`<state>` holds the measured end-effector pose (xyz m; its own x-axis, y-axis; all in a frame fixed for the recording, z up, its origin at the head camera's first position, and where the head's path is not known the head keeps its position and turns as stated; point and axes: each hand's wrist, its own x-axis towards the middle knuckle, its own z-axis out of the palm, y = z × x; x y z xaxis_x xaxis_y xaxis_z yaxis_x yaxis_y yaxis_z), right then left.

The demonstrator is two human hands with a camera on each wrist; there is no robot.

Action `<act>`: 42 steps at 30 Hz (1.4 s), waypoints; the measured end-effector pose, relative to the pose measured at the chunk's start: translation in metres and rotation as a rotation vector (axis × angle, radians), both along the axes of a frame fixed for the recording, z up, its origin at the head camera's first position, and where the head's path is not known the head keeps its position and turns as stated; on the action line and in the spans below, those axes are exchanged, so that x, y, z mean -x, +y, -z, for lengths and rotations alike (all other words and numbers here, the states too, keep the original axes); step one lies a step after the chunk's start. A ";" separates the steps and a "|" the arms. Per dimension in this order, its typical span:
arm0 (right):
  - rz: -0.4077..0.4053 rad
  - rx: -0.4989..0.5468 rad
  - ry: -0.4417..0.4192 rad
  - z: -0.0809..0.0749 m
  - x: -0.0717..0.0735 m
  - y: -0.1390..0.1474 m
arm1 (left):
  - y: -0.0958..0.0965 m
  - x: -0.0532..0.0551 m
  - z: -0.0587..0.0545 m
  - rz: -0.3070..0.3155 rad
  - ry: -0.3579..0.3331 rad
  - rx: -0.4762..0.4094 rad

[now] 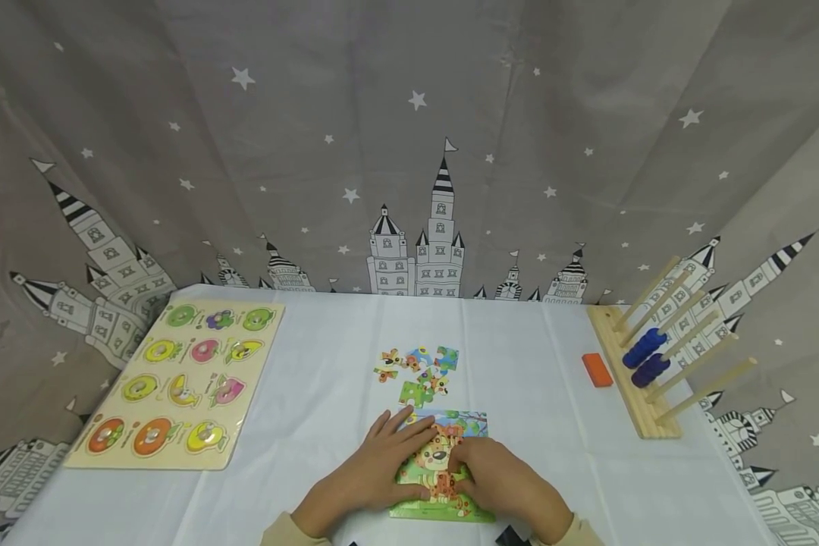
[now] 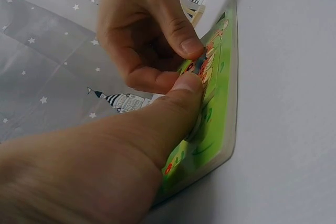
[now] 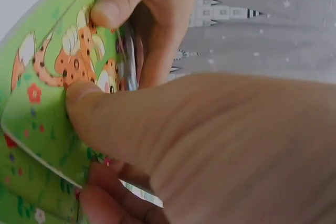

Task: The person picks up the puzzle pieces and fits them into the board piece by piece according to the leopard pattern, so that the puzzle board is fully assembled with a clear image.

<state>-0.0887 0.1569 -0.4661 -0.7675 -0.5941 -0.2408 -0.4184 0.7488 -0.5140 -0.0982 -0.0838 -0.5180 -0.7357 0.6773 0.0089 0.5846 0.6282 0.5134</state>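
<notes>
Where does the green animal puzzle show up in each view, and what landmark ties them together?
Head: puzzle low, just right of centre, partly covered by the left hand and right hand.
Left wrist: puzzle right of centre, seen steeply.
Right wrist: puzzle along the left side.
Shared landmark: grey castle-print curtain.

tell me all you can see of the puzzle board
The puzzle board is a thin rectangular panel, perhaps wood or card, with a pale edge. Its print shows an orange spotted animal on green with red flowers, leaves and blue above. It lies flat on the white cloth beside loose pieces. The left hand rests on its left side, fingers spread; the right hand touches it with bent fingers, possibly gripping a piece.
</notes>
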 end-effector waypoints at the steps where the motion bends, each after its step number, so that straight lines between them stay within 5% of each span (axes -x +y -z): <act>1: 0.001 -0.019 0.009 0.000 -0.001 -0.002 | 0.000 0.000 0.000 0.000 -0.002 0.000; 9: 0.016 -0.052 0.106 0.001 -0.006 -0.009 | 0.001 0.000 0.000 0.002 0.001 0.002; 18: 0.145 -0.001 0.104 0.004 -0.004 -0.015 | 0.001 0.001 0.001 0.004 0.007 -0.002; 37: 0.120 -0.032 0.162 0.004 -0.009 -0.014 | 0.001 -0.001 -0.001 -0.017 0.007 0.003; 42: 0.098 -0.045 0.121 0.001 -0.011 -0.013 | 0.001 -0.001 -0.001 -0.011 0.003 0.002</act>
